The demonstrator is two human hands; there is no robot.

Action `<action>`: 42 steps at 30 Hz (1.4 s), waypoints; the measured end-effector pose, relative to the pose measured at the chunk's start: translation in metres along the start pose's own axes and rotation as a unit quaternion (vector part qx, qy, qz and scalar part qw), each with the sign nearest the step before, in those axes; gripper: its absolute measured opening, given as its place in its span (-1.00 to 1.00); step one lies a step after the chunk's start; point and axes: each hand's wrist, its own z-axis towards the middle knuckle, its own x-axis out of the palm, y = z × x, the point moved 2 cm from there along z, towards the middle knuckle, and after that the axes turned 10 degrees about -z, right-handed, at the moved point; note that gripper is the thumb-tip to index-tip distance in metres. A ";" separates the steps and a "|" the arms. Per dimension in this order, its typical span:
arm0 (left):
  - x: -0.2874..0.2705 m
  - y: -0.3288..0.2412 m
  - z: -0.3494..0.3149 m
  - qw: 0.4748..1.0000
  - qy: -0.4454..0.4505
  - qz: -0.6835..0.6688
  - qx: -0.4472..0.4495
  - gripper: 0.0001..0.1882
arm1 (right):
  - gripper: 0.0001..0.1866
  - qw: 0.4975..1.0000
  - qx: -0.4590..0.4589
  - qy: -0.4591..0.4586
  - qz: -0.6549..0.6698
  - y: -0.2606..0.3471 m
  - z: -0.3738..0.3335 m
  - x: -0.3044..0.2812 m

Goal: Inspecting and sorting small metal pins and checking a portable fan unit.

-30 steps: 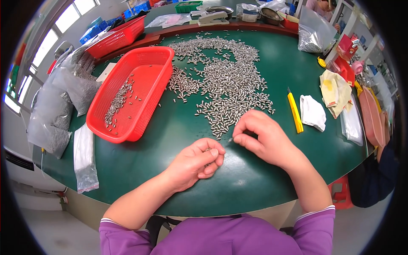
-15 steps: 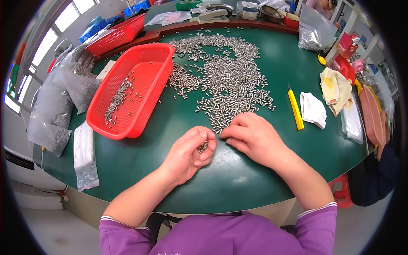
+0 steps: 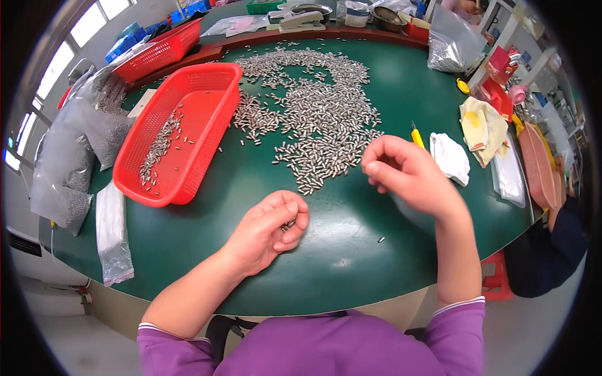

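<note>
My left hand (image 3: pixel 268 227) is closed around several small metal pieces (image 3: pixel 288 224), partly hidden by its fingers, just below the near tip of the pile. The pile (image 3: pixel 320 119) is made of small, silvery, spindle-shaped metal pieces spread over the green table. Raised at the pile's right edge is my right hand (image 3: pixel 404 169). Its fingers are loosely bent, a gap shows between thumb and index finger, and I see nothing held there. One single metal piece (image 3: pixel 381 239) lies alone on the table below that hand.
Left of the pile stands a red plastic basket (image 3: pixel 216 122) with some metal pieces inside. Filled clear bags (image 3: pixel 63 182) and a flat plastic packet (image 3: pixel 111 232) are at far left. A yellow cutter (image 3: pixel 417 135), white cloth (image 3: pixel 449 160) and stained cloth (image 3: pixel 483 131) lie right.
My right hand has left the pile's near tip, moving right and up, and its fingers have loosened. A lone metal piece now shows on the table. My left hand stays closed.
</note>
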 end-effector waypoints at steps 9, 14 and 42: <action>0.002 0.001 0.003 1.000 0.005 0.003 -0.013 -0.88 | -0.88 0.859 0.048 0.486 -0.152 0.000 -0.023 0.012; 0.005 0.001 0.002 1.000 -0.002 0.005 -0.007 -0.88 | -0.89 0.975 -0.118 0.164 -0.093 -0.001 -0.007 0.008; 0.008 0.006 -0.003 0.996 0.030 0.063 -0.057 -0.84 | -0.88 0.973 -0.223 0.002 -0.061 -0.001 -0.004 0.059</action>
